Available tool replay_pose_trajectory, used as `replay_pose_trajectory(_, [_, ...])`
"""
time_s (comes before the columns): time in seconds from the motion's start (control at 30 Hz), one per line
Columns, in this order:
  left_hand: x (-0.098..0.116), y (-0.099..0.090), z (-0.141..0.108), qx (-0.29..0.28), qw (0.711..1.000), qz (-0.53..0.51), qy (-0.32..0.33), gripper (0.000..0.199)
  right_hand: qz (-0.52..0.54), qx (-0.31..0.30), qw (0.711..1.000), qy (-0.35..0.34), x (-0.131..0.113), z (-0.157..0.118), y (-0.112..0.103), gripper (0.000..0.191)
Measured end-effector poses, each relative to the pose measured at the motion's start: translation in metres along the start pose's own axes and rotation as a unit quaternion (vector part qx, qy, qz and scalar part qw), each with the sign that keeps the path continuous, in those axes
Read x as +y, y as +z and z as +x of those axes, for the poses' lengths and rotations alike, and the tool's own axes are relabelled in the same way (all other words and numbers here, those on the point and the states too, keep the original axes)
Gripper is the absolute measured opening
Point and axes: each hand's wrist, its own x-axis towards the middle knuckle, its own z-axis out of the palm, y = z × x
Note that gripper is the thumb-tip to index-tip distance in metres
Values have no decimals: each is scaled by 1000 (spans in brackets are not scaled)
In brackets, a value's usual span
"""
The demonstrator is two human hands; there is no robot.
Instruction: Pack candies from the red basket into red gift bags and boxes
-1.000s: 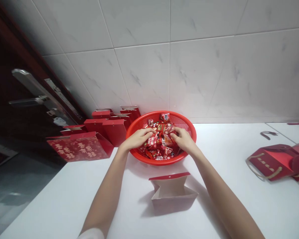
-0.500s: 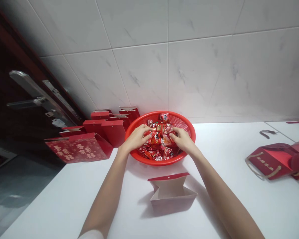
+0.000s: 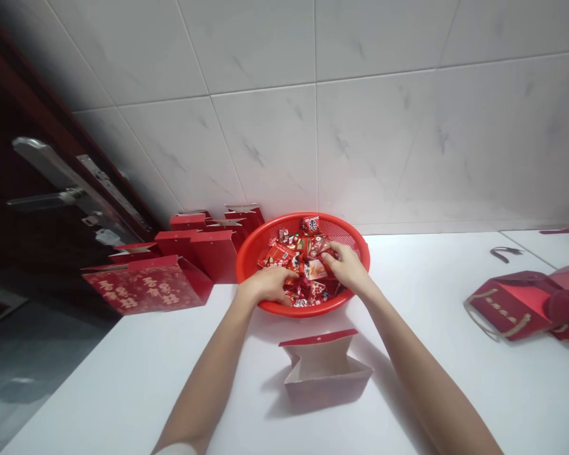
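A red plastic basket (image 3: 244, 273) holds a heap of small red wrapped snack packets (image 3: 315, 270), some printed with Chinese characters. At its near left side, my left hand (image 3: 269, 284) reaches over the rim, thumb apart from the curved fingers, fingertips down among the packets. My right hand (image 3: 345, 265) is inside the right side, thumb and fingers closed on a red snack packet (image 3: 320, 246). In front of the basket, an open red paper gift bag (image 3: 329, 392) stands on the white table, its pale inside showing.
Several red gift bags (image 3: 218, 253) stand together left of the basket, beside a dark door with a metal handle (image 3: 42, 201). Red boxes with rope handles (image 3: 507, 309) lie at the right, near a dark cord (image 3: 505, 253). A tiled wall (image 3: 265, 145) rises behind.
My left hand has drawn back from the packets' upper left to the near left rim, uncovering a red packet there. My right hand stays nearly in place. The view has shifted slightly.
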Motion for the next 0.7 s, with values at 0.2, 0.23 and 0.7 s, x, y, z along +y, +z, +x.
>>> replay_pose_trajectory(0.2, [11,-2,6,25,997,69,-12,27,48,36,998,-5,3,2,1,11])
replay_pose_trajectory(0.23, [9,-3,6,32,997,73,-21,15,59,41,997,-3,4,2,1,12])
replay_pose_trajectory(0.7, [-11,-4,8,249,935,-248,41,38,416,-34,901,122,-23,-8,2,27])
